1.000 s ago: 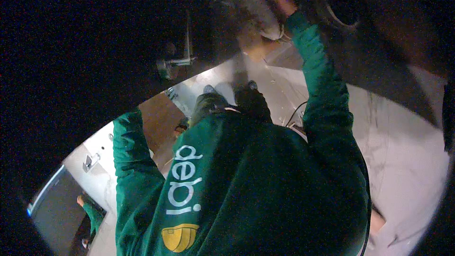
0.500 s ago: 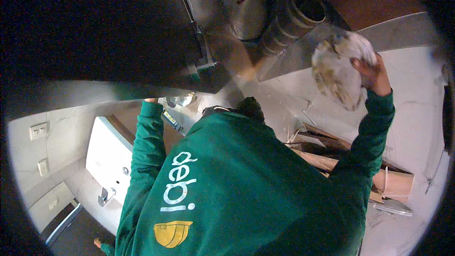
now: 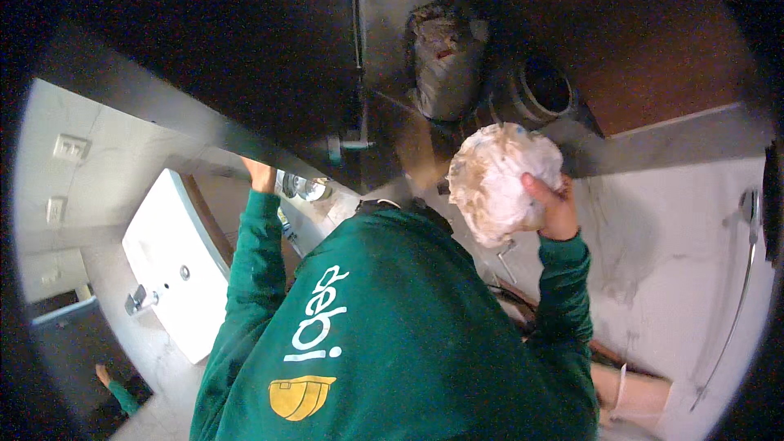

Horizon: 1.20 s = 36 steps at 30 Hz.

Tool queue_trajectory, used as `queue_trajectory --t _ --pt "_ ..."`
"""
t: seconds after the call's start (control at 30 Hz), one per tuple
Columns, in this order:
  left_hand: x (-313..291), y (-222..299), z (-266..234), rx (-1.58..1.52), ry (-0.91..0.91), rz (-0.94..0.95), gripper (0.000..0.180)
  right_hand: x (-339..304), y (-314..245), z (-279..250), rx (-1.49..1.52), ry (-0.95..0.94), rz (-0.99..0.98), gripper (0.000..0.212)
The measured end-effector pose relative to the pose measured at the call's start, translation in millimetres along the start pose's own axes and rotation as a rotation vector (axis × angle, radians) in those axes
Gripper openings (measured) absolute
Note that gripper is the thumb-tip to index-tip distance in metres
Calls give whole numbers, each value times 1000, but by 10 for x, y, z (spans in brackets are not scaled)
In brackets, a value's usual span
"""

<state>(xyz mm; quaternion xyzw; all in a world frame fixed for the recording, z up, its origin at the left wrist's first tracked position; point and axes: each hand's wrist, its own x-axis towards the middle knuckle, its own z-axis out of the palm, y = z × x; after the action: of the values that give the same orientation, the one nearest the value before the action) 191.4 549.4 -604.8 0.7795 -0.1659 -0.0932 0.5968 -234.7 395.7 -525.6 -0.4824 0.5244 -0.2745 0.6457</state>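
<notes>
My right hand [image 3: 553,206] holds up a crumpled, roundish white bundle [image 3: 500,180] with brownish stains, its thumb lying across the front. Whether it is cloth or some other soft material I cannot make out. My left hand [image 3: 260,175] is raised at the lower edge of a large dark panel [image 3: 245,57]; its fingers are hidden behind that edge. Just beyond the white bundle, a ribbed round tube [image 3: 498,106] lies with its dark mouth facing right. Next to the tube stands a pale, dirty sack [image 3: 447,69].
A white washbasin [image 3: 192,294] with a tap [image 3: 143,300] is at left. Small glassy items [image 3: 309,188] sit near my left forearm. Cardboard [image 3: 641,396] lies low at right, near a shower hose [image 3: 741,286]. Another hand with a green sleeve [image 3: 121,396] shows at lower left.
My right hand has brought the white bundle left and slightly down, closer to my body. The view has shifted, and more of my left hand now shows.
</notes>
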Motion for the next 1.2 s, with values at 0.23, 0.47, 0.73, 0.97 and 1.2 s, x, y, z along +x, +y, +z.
queue_trajectory --t 0.23,0.47,0.73,0.97,1.2 --pt "-1868 869 1351 190 -316 -148 14 1492 -71 -1229 374 -220 31 38" --pt "-2020 1452 4198 -122 -573 -277 25 3078 -378 -1838 193 -403 -96 38" --pt "-2328 1703 4605 57 -639 418 34 3222 -351 -1672 79 -520 -50 35" --pt "-2343 2110 2780 260 46 196 37 2798 -859 -1184 -395 -400 -587 33" --pt "-2116 2322 2564 448 -55 513 63 2365 -676 -679 -859 -281 -984 35"
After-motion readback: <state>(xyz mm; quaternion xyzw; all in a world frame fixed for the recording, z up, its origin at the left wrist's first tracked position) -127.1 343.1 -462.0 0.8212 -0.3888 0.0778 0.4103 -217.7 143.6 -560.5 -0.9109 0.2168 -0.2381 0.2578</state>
